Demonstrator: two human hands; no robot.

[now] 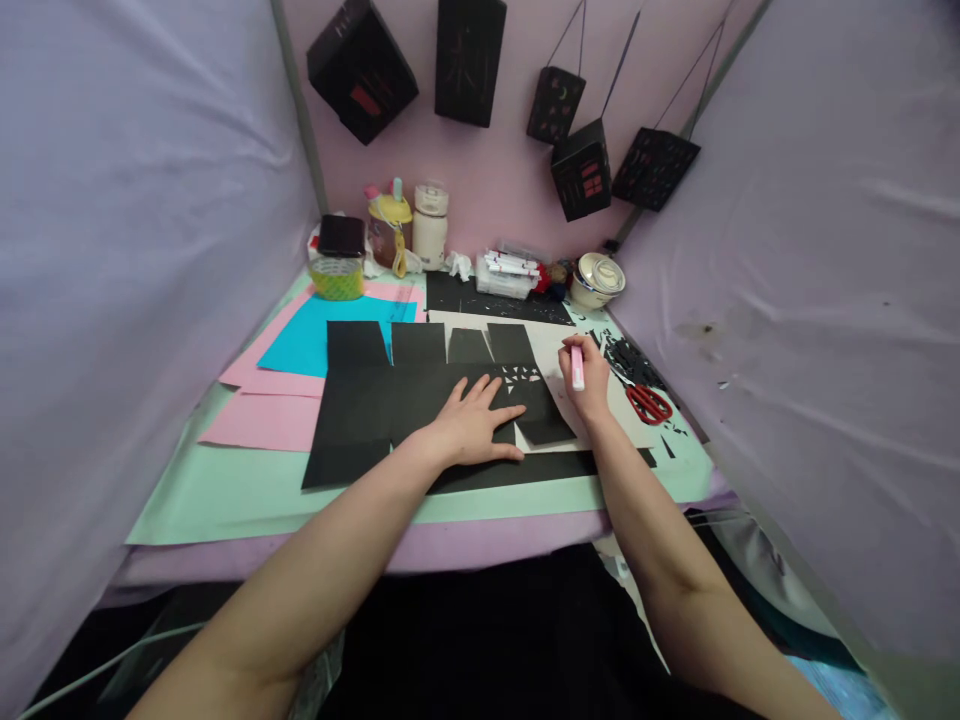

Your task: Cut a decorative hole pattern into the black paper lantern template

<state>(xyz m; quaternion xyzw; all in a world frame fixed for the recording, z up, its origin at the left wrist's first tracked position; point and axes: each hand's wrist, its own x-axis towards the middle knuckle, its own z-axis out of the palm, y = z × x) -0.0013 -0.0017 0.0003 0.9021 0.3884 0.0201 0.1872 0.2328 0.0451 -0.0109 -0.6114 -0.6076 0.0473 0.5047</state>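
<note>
A large sheet of black card (420, 395) lies flat, with slits between the flaps along its far edge. My left hand (474, 425) rests on it, fingers spread, pressing it down. Small triangular cut-outs (517, 376) show pale just beyond those fingertips. To the right, my right hand (589, 378) is closed around what looks like a pink craft knife (577, 368) with a white end; its blade is hidden. That hand is over a pale board (551, 350) that lies partly under the card.
Red-handled scissors (649, 404) and black paper scraps (630, 360) lie at the right. Pink paper (262, 420) and blue paper (315, 335) are at the left. Along the back stand a tape roll (337, 278), bottles (430, 228) and a pen box (506, 275). Black paper lanterns (581, 170) hang above.
</note>
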